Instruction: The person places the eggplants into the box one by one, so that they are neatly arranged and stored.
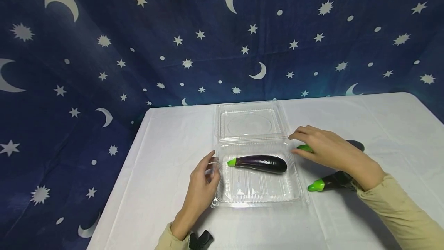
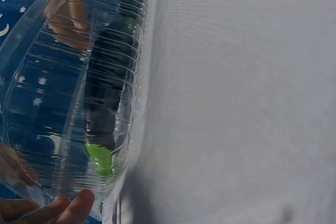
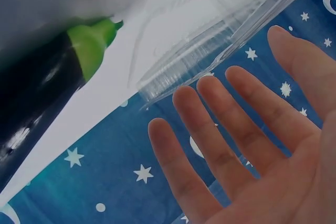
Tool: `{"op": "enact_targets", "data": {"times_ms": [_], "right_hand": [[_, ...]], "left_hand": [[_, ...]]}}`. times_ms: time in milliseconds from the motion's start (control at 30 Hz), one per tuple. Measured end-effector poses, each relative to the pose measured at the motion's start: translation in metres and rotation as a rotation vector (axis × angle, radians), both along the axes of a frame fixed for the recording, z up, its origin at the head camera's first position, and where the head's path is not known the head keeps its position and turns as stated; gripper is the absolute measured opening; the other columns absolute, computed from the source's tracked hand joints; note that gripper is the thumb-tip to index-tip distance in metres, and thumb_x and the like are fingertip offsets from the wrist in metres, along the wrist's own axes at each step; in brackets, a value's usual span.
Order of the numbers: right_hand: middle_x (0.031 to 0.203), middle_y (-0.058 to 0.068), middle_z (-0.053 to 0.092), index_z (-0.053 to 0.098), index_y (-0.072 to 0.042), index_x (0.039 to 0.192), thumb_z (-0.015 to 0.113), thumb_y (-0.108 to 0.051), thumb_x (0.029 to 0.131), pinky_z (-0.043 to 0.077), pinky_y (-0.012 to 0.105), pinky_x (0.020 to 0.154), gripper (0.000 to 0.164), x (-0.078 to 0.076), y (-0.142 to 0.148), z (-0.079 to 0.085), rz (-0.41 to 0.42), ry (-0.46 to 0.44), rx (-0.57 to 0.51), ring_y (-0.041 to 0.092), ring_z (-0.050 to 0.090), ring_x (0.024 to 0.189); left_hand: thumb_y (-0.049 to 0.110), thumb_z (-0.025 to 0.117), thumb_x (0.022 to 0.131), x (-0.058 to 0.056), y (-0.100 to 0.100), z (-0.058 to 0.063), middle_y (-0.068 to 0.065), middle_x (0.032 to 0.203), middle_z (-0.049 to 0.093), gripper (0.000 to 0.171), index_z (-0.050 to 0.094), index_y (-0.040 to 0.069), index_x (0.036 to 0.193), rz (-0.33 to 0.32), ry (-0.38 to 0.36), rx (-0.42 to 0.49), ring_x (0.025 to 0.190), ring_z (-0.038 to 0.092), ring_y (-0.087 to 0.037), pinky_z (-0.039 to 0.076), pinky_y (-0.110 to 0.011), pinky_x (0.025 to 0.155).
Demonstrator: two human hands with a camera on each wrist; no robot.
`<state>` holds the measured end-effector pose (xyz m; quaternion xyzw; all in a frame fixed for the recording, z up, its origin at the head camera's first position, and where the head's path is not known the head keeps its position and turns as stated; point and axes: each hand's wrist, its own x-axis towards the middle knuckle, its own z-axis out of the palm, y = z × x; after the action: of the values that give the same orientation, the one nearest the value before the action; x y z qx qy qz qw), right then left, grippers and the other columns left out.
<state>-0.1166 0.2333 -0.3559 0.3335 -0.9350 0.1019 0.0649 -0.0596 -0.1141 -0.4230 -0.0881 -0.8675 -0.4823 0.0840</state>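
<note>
A clear plastic clamshell container [image 1: 239, 198] lies open on the table, its lid [image 1: 247, 122] folded back away from me. In its base lies one eggplant [image 1: 265, 164], green stem to the left. My left hand [image 1: 202, 182] holds the container's left rim, fingers curved at the edge. My right hand [image 1: 320, 146], fingers spread and fairly straight, hovers by the container's right rim with nothing in it. Beneath this hand lies a second eggplant [image 1: 356, 144], partly hidden. A third eggplant [image 1: 331, 181] lies nearer to me, its rear end covered by the right wrist.
A white cloth covers the table [image 1: 166, 157]. Behind it and along the left hangs a dark blue curtain [image 1: 138, 30] with moons and stars. A black strap piece [image 1: 201, 239] shows at my left wrist.
</note>
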Motion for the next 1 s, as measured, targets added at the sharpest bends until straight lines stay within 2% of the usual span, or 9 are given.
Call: {"op": "enact_targets", "data": {"times_ms": [600, 1000], "right_hand": [[0.109, 0.005, 0.067, 0.071, -0.007, 0.114, 0.076, -0.025, 0.088, 0.057, 0.046, 0.080, 0.033, -0.002, 0.020, -0.008, -0.051, -0.057, 0.001, 0.025, 0.065, 0.101], [0.113, 0.009, 0.066, 0.069, -0.002, 0.117, 0.075, -0.024, 0.088, 0.053, 0.051, 0.091, 0.037, -0.010, 0.031, -0.016, -0.041, -0.103, 0.007, 0.032, 0.061, 0.109]], "left_hand": [[0.003, 0.057, 0.093, 0.000, 0.000, 0.000, -0.014, 0.120, 0.065, 0.051, 0.048, 0.003, 0.144, 0.001, -0.003, -0.004, 0.109, 0.066, -0.024, 0.059, -0.028, 0.079], [0.003, 0.057, 0.094, 0.000, 0.000, 0.001, -0.014, 0.121, 0.065, 0.051, 0.048, 0.003, 0.144, -0.008, -0.002, 0.000, 0.109, 0.066, -0.024, 0.059, -0.029, 0.079]]}}
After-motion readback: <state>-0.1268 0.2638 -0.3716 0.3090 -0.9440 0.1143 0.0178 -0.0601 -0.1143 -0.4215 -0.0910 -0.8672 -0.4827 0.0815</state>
